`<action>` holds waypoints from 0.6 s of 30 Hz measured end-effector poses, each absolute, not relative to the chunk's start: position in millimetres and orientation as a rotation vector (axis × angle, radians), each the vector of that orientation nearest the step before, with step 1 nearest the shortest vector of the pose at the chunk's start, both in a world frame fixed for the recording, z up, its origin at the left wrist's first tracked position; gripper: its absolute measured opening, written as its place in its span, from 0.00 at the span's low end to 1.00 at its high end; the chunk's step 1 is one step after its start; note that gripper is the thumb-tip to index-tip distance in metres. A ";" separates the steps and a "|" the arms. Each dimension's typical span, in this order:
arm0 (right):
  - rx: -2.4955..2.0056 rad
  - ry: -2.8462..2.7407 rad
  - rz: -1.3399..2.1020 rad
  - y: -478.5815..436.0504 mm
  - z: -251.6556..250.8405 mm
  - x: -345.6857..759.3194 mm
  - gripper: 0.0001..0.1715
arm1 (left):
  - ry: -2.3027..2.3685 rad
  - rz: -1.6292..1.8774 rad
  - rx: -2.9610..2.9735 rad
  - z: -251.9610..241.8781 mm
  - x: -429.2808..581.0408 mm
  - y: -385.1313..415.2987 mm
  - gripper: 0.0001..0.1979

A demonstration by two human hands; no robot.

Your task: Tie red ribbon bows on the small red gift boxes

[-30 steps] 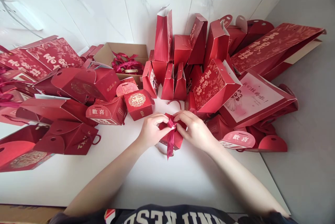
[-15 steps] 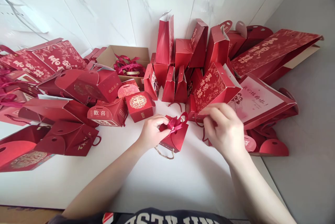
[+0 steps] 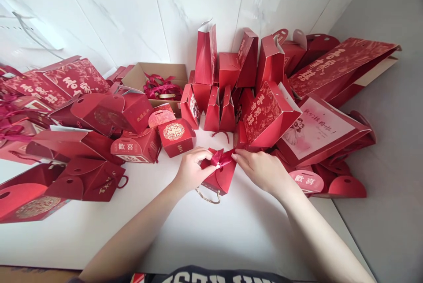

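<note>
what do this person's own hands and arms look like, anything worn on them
The left hand and right hand are ungloved, and the wrists and forearms are uncovered, with nothing visibly worn on them. At the bottom edge shows a dark shirt printed in pale block capitals; its sleeves are mostly out of frame.

Left hand (image 3: pixel 192 169) and right hand (image 3: pixel 261 168) pinching crimson ribbon (image 3: pixel 226 158) on red box (image 3: pixel 224 178), twisted cord (image 3: pixel 212 202) at its seven o'clock, open carton (image 3: pixel 173 71) at eleven
</note>
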State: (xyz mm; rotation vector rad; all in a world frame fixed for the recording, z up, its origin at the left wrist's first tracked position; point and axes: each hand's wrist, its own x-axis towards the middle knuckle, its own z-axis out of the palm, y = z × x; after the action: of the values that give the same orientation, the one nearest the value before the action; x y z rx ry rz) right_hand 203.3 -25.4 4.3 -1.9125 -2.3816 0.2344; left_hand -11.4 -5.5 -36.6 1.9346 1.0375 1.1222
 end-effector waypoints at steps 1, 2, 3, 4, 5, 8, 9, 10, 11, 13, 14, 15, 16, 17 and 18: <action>-1.953 -2.369 0.214 -25.5 3.1 203.1 0.24 | 1.044 1.123 1.933 -36.6 -11.3 -5.8 0.04; -2.008 -2.337 0.175 -25.7 2.0 202.7 0.27 | 1.048 1.122 1.931 -36.7 -11.3 -6.1 0.04; -2.065 -2.297 0.129 -26.0 1.3 202.3 0.31 | 1.050 1.120 1.931 -36.8 -11.4 -6.4 0.04; -2.111 -2.256 0.082 -26.5 1.1 202.0 0.35 | 1.047 1.119 1.931 -36.9 -11.5 -6.7 0.04; -2.142 -2.214 0.041 -27.1 1.7 202.0 0.37 | 1.041 1.118 1.931 -37.0 -11.7 -7.0 0.04; -2.101 -2.143 0.070 -29.7 7.0 203.2 0.26 | 1.030 1.120 1.926 -37.4 -12.1 -7.2 0.04; -2.039 -2.143 0.156 -30.4 8.7 203.4 0.21 | 1.031 1.125 1.925 -37.3 -12.0 -7.2 0.04; -1.961 -2.147 0.262 -30.9 9.6 203.4 0.21 | 1.032 1.130 1.926 -37.3 -11.9 -7.2 0.04; -1.878 -2.152 0.367 -30.9 9.2 202.8 0.24 | 1.033 1.135 1.929 -37.2 -11.8 -7.1 0.04; -1.750 -2.148 0.528 -29.3 3.7 200.0 0.28 | 1.032 1.143 1.938 -37.0 -11.6 -6.9 0.04; -1.721 -2.129 0.571 -27.9 -1.2 197.8 0.29 | 1.033 1.145 1.943 -36.9 -11.7 -6.8 0.04; -1.709 -2.100 0.621 -26.3 -7.1 195.1 0.29 | 1.032 1.146 1.950 -36.9 -11.8 -6.7 0.05; -1.679 -2.054 0.683 -24.7 -13.5 192.0 0.29 | 1.030 1.147 1.958 -36.8 -12.1 -6.5 0.05; -1.636 -1.987 0.760 -23.2 -19.9 188.6 0.28 | 1.027 1.148 1.966 -36.8 -12.4 -6.3 0.05; -1.577 -1.902 0.837 -22.0 -25.9 185.1 0.26 | 1.024 1.149 1.974 -36.8 -12.6 -6.1 0.06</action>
State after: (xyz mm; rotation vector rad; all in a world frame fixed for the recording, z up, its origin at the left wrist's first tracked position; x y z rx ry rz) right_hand 185.1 -22.0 -25.9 -1.5773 -1.9016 0.8366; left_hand -12.6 -6.1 -36.8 1.9744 1.0240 1.1485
